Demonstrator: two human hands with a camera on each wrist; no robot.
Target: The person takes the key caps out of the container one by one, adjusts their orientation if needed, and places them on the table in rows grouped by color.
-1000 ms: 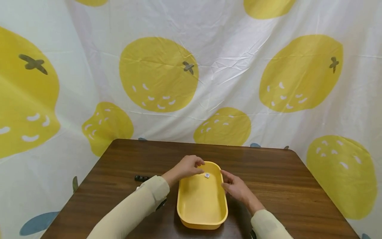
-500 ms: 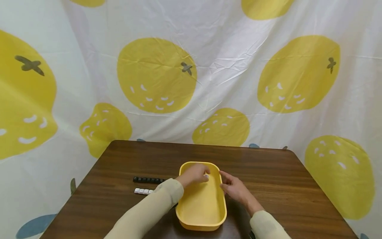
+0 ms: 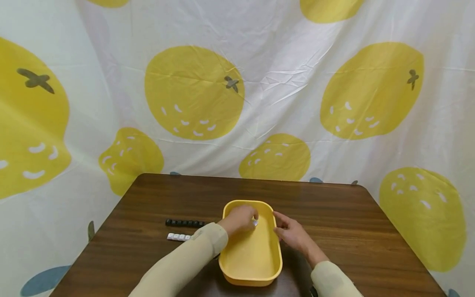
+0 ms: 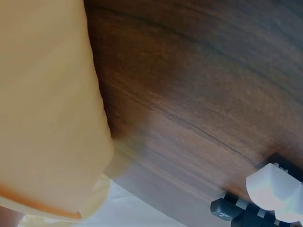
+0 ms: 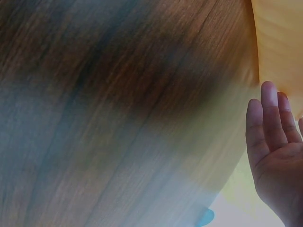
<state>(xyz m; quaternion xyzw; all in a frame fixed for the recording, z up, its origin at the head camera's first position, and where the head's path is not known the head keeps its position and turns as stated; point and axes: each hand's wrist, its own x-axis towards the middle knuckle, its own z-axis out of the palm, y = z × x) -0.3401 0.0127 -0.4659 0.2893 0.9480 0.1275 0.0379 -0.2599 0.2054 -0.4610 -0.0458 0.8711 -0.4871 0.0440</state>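
My left hand (image 3: 240, 218) reaches into the yellow plastic tray (image 3: 252, 279) near its far end, fingers curled down. Its fingertips pinch a small white keycap (image 3: 255, 222), partly hidden by them. My right hand (image 3: 295, 236) rests against the tray's right side, fingertips at the rim; in the right wrist view its fingers (image 5: 271, 113) are straight along the outer wall. Left of the tray lie a row of black keycaps (image 3: 184, 223) and, nearer me, a row of white keycaps (image 3: 179, 236), its right end hidden by my left sleeve.
The tray stands on a dark wood-grain table (image 3: 352, 231). Behind the table hangs a white curtain (image 3: 282, 99) printed with yellow lemons. The left wrist view shows white keycaps (image 4: 270, 187) and black keycaps (image 4: 224, 209) beside the tray's outer wall.
My left hand has moved from above the tray's left rim down into it, and its fingers have closed on the white keycap, which has shifted slightly nearer. The right hand holds its place.
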